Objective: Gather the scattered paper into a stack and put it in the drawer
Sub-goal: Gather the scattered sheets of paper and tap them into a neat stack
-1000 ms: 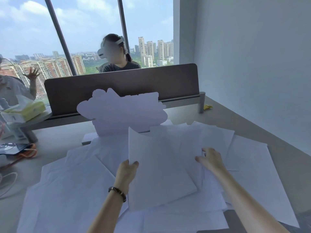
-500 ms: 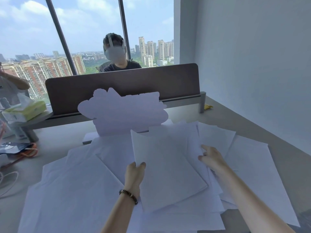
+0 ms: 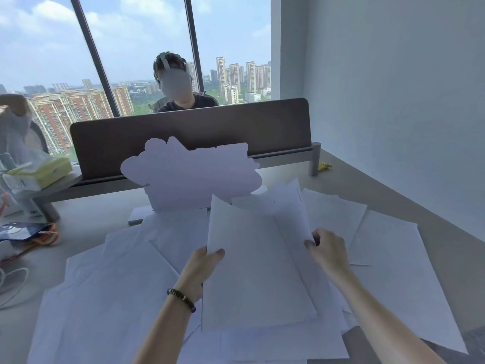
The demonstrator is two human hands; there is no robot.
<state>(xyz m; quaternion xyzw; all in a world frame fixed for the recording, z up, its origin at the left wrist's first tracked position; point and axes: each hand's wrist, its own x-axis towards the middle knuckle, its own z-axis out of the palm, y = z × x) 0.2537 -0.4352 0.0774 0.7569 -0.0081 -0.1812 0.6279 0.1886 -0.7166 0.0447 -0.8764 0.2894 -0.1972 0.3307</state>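
Paper sheets (image 3: pixel 110 306), thin, flat and white, lie spread all over the pale smooth bench (image 3: pixel 86 222) in the lower half of the frame. The left hand (image 3: pixel 200 269), with a dark bead bracelet (image 3: pixel 181 299) on its wrist, pinches the edge of a small stack of paper (image 3: pixel 257 271) in the middle. The right hand (image 3: pixel 328 252) curls round a lifted sheet (image 3: pixel 291 214) just beside it. A white cloud-shaped card (image 3: pixel 189 177) stands behind, before a brown divider (image 3: pixel 183 132). Big windows (image 3: pixel 136 48) fill the upper left; a plain grey wall (image 3: pixel 393 101) fills the right.
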